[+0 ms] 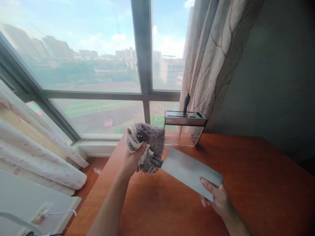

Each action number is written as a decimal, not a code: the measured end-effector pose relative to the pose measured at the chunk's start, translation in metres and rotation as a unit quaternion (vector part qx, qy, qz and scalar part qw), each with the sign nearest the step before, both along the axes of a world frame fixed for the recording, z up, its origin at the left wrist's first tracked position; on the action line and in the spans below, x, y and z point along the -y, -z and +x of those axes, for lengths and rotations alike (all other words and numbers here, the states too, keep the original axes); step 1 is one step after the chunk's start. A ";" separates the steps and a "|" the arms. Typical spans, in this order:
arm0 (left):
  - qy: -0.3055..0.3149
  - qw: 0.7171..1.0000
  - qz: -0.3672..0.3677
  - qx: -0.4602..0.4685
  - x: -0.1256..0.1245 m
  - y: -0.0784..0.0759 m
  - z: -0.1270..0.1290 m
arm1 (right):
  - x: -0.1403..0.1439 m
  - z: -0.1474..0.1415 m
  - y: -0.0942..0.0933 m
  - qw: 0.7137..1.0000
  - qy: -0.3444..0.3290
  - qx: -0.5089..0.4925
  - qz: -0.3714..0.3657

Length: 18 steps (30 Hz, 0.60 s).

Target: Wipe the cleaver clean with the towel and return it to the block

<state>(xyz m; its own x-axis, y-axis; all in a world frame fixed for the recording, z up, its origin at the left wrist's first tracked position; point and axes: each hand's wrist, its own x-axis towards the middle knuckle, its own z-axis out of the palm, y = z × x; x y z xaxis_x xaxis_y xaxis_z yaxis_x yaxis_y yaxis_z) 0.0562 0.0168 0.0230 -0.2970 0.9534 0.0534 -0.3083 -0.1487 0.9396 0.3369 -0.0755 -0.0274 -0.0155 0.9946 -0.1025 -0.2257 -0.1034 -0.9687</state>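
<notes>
Daylight enters through a large window (pixel 93 65) with a dark frame, beyond which distant buildings and green ground are visible. At the right of the glass hangs a curtain (pixel 211 59) printed with a branch pattern; the wall beside it is dark. White bedding (pixel 36 154) with a faint pink print lies at lower left, with a white power strip (pixel 41 213) and cable below it.

A reddish-brown wooden table (pixel 258 183) fills the lower right. At its far edge, just beside the curtain, stands a knife rack (pixel 185 123) with a metal top and clear sides. One dark handle (pixel 186 103) stands upright in its top slot.

A cleaver (pixel 190 172) is held above the table, near its left edge, well in front of the rack. The broad grey blade lies nearly flat, tilted down toward the right.

A brown-grey cloth (pixel 150 144) with a pale striped border is bunched around the handle end of the cleaver, hiding the handle except for a short dark section at the blade.

The left hand (pixel 134 157) is closed around the cloth, thumb pressed across its front. The right hand (pixel 218 196) supports the far end of the blade, with the thumb on top at the lower edge and the fingers curled underneath, gripping it lightly.
</notes>
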 end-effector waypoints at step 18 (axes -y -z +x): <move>0.057 0.973 -0.098 0.203 0.010 0.002 0.020 | -0.013 0.011 -0.001 0.981 0.023 -0.164 -0.096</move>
<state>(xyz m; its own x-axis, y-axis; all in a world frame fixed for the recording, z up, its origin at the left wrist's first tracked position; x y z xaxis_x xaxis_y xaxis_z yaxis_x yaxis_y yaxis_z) 0.0761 0.0072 0.0209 -0.1477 0.9615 -0.2320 -0.6638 0.0775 0.7438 0.3480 -0.0629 -0.0259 -0.0353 0.9580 -0.2847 -0.5315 -0.2593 -0.8064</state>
